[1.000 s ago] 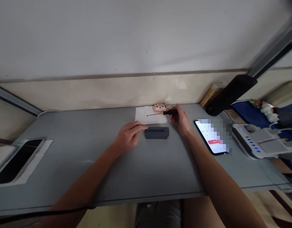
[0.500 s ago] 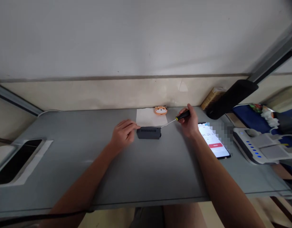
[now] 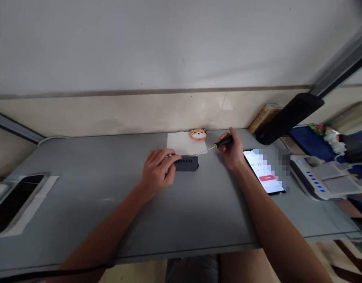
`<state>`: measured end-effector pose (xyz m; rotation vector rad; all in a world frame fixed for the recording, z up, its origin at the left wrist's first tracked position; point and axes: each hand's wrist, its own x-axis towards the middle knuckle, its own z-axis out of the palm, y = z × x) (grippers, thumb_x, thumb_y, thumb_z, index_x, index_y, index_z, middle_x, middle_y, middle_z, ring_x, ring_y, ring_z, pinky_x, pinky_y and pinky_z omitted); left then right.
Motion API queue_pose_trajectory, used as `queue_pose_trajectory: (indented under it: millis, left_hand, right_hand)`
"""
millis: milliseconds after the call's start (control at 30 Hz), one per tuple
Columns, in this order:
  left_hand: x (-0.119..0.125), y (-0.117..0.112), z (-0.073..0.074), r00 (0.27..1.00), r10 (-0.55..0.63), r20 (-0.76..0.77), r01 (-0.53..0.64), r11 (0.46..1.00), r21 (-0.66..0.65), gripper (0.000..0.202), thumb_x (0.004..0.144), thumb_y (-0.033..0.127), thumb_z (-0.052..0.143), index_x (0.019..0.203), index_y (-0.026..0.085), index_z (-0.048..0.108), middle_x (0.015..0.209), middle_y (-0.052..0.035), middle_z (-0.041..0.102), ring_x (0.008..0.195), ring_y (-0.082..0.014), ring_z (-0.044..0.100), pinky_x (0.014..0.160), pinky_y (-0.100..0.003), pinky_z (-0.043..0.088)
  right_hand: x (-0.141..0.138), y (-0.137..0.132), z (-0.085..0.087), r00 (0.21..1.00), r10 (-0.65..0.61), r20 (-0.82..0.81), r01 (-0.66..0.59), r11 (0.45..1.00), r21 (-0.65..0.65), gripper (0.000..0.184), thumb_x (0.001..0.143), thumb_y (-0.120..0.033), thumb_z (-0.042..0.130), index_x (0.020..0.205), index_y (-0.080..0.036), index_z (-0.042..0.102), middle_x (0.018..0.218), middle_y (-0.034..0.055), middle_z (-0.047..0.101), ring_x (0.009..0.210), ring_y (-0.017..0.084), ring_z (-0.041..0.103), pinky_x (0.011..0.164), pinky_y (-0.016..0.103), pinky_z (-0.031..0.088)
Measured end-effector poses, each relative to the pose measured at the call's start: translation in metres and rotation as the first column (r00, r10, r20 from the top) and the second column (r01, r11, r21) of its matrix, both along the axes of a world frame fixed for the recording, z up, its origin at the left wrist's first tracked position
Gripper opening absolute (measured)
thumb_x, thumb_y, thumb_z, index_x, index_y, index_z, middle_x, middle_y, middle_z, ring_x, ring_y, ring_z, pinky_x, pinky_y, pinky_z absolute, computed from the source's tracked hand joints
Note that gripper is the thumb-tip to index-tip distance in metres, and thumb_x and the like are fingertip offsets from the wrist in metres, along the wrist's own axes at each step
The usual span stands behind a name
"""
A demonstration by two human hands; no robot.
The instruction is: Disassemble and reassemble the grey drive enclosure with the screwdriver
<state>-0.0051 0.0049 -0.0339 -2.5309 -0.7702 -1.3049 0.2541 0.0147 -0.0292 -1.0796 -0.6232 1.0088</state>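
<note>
A dark grey box with a row of vent slots (image 3: 187, 164) lies on the grey desk. Around its left end my left hand (image 3: 159, 168) is closed, thumb at the front and fingers over the top. My right hand (image 3: 231, 151) grips the black handle of a screwdriver (image 3: 225, 141) with a yellow collar. Its thin metal shaft slants down to the left, and the tip is at the box's top right corner. Whether the tip sits in a screw is too small to tell. Behind the box are a white sheet of paper (image 3: 181, 143) and an orange animal-faced case (image 3: 198, 135).
Right of my right forearm lies a lit phone (image 3: 265, 173) showing a timer. Beyond it are a white power strip (image 3: 313, 184), a black cylinder (image 3: 289, 118) and a book (image 3: 263, 118). A dark-screened device (image 3: 17, 200) lies at the far left.
My left hand has shifted right and now wraps farther over the box's left end. The screwdriver tip has stayed at the box's top right corner. The view has moved slightly.
</note>
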Motion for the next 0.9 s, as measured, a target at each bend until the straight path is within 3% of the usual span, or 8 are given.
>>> queue_pose_trajectory:
  millis: [167,300,900]
  left_hand:
    - [0.014,-0.011,-0.002,0.996,-0.002,-0.086,0.000,1.000,-0.019,0.034,0.092,0.005,0.052,0.119,0.021,0.064,0.110,-0.0071,0.075,0.101,-0.0226,0.069,0.090,-0.038,0.048]
    - [0.018,-0.013,-0.004,0.994,0.014,-0.105,-0.022,0.997,-0.080,0.035,0.097,0.009,0.048,0.128,0.021,0.060,0.115,-0.0078,0.075,0.105,-0.0226,0.069,0.095,-0.038,0.045]
    - [0.022,-0.015,-0.005,0.988,0.028,-0.152,-0.044,0.994,-0.097,0.034,0.100,0.012,0.047,0.130,0.020,0.061,0.112,-0.0071,0.078,0.098,-0.0210,0.071,0.098,-0.038,0.042]
  right_hand:
    - [-0.001,-0.002,0.001,1.000,0.013,0.018,-0.013,1.000,-0.006,0.050,0.071,-0.069,0.071,0.055,-0.023,0.056,0.054,-0.0023,0.049,0.043,0.008,0.036,0.041,0.027,0.021]
    - [-0.002,-0.001,0.001,1.000,0.019,0.007,-0.019,1.000,0.009,0.050,0.071,-0.068,0.072,0.056,-0.023,0.056,0.056,-0.0015,0.053,0.043,0.008,0.037,0.041,0.027,0.023]
    - [-0.004,-0.002,0.005,0.993,0.003,-0.115,-0.003,1.000,-0.001,0.043,0.074,-0.056,0.074,0.056,-0.022,0.056,0.055,-0.0022,0.057,0.040,0.007,0.036,0.040,0.026,0.021]
